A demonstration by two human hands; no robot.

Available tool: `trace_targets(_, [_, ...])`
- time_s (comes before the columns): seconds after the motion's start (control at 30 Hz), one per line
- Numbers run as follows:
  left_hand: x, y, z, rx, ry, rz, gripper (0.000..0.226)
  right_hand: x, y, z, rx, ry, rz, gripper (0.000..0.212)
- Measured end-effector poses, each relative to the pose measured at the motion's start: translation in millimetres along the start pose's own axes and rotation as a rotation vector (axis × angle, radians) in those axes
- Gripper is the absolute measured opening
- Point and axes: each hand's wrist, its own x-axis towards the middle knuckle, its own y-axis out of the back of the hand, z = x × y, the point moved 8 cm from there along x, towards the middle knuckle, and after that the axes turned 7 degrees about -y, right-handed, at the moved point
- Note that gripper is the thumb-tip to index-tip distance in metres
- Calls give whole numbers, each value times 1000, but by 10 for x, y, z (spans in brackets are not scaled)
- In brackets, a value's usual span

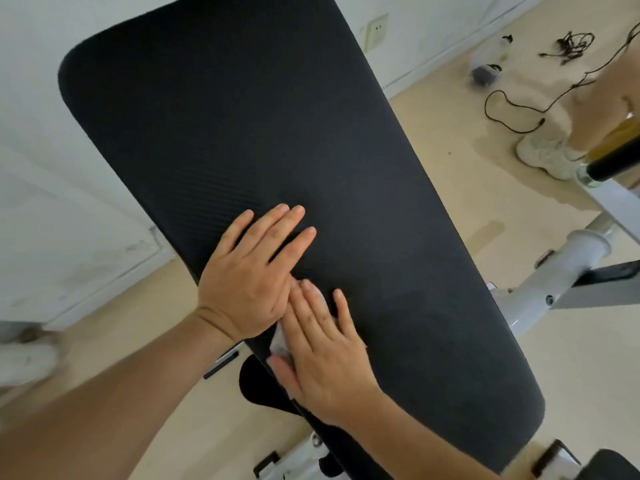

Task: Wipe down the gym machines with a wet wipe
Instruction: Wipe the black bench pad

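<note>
A long black padded bench back [242, 140] fills the middle of the head view, running from upper left to lower right. My left hand [252, 275] lies flat on the pad near its left edge, fingers straight. My right hand [322, 351] lies just below it, fingers straight, pressing a white wet wipe [280, 341] onto the pad. Only a crumpled bit of the wipe shows by my thumb and under my fingertips.
The white metal frame [540, 289] of the bench juts out on the right, with a black-padded bar [613, 157] above it. Black cables [512, 109] and a plastic bottle [488, 67] lie on the beige floor. Another person's shoe [547, 154] stands at the right; a white wall is at the left.
</note>
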Motion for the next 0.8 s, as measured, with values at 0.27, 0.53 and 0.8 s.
trace_targets(0.27, [-93, 236, -289, -154, 390, 268, 40, 779, 441, 1432, 19, -446, 113, 67])
trace_targets(0.53, [-548, 142, -971, -700, 1199, 500, 57, 839, 356, 917, -119, 93, 105, 66])
trace_targets(0.8, [-603, 43, -871, -768, 1290, 728, 52, 592, 181, 80, -175, 571, -26, 63])
